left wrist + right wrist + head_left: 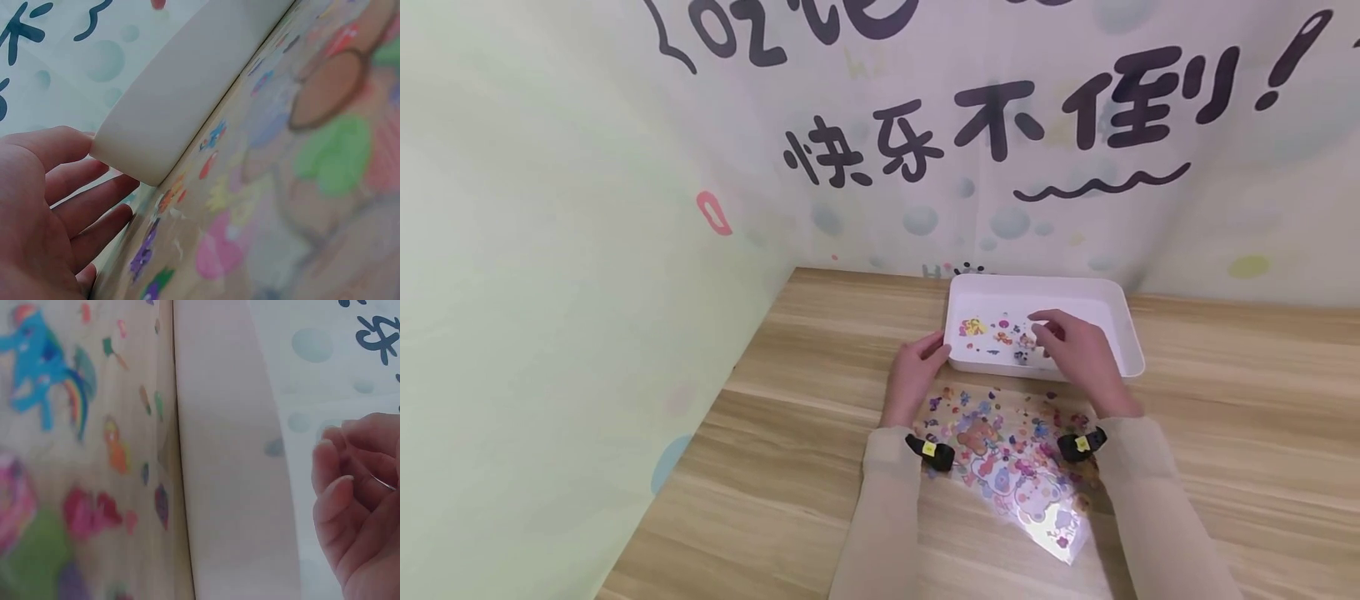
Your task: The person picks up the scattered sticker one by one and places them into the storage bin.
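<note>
Small colourful flat cut-outs that look like stickers (1003,338) lie scattered inside a white rectangular tray (1120,292). At the tray's near left corner is my left hand (913,371); in the left wrist view its fairly straight fingers (94,195) touch the outside of the corner and its rim. My right hand (1082,350) hovers over the middle of the tray with bent fingers. Its thumb and fingertips come close together in the right wrist view, and I cannot tell whether a tiny piece is between them.
In front of the tray, a shiny clear plastic sheet (1037,496) with bears and many small coloured figures lies on the wooden table (790,433), under the wrists. A printed cloth (925,221) hangs behind the tray, and a pale green one (550,292) hangs at the left.
</note>
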The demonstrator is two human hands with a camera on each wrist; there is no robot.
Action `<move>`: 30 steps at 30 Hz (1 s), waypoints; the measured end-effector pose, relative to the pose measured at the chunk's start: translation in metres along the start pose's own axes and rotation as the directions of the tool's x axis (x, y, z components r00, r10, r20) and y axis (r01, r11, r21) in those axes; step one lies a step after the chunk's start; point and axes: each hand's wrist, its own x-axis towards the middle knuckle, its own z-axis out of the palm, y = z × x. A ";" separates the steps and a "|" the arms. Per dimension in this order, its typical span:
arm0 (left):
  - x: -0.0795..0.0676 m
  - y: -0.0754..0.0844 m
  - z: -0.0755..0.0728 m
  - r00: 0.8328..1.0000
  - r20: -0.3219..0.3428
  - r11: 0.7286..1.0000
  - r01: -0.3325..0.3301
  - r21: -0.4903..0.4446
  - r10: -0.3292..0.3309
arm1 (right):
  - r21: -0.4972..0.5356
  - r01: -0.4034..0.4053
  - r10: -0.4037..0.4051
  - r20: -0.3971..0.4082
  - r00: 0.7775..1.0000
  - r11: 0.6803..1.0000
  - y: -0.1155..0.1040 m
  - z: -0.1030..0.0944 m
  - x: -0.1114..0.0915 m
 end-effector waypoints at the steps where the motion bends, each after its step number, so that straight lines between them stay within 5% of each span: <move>1: 0.000 0.000 0.000 1.000 0.004 1.000 -0.003 -0.004 0.003 | -0.010 0.004 -0.004 0.000 1.000 1.000 -0.001 -0.003 -0.002; 11: -0.002 0.003 -0.001 0.999 -0.003 0.999 -0.042 0.008 0.042 | -0.021 0.020 -0.019 0.050 0.999 1.000 0.001 -0.028 -0.025; 30: -0.001 0.000 0.001 1.000 0.015 0.999 0.002 -0.037 -0.002 | -0.174 0.055 -0.038 0.103 0.994 0.983 0.017 -0.041 -0.049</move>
